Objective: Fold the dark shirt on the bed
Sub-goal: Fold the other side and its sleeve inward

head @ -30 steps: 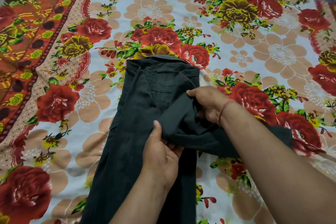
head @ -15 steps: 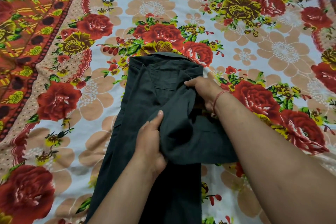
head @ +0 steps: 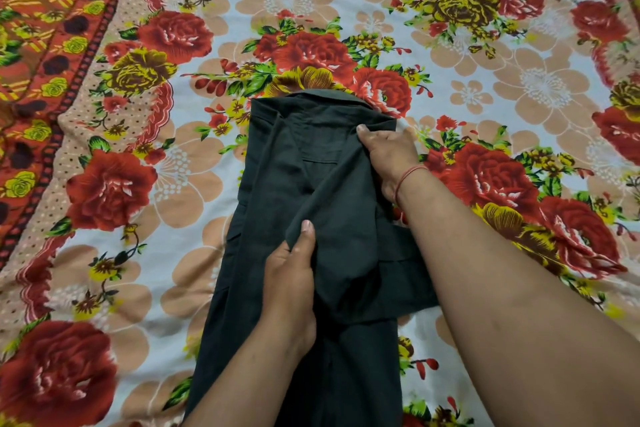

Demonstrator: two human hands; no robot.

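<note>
While one dark shirt (head: 277, 191) lies lengthwise on the bed (head: 221, 180), near the middle of the flowered sheet, two bare hands work on it. Its collar points away from the person, and its lower part runs out of the picture at the near edge. The left edge of the shirt runs quite straight. On the right side a loose part of the cloth, probably one sleeve, is drawn across the body between the two hands. The left hand (head: 291, 274) grasps a raised fold in the middle of the shirt, with the thumb on top and the other fingers hidden under the fabric. The right hand (head: 388, 156) pinches the cloth at the right shoulder, just below the collar, thumb on top; its other fingers are mostly covered. One red thread (head: 407, 177) goes around the right wrist.
</note>
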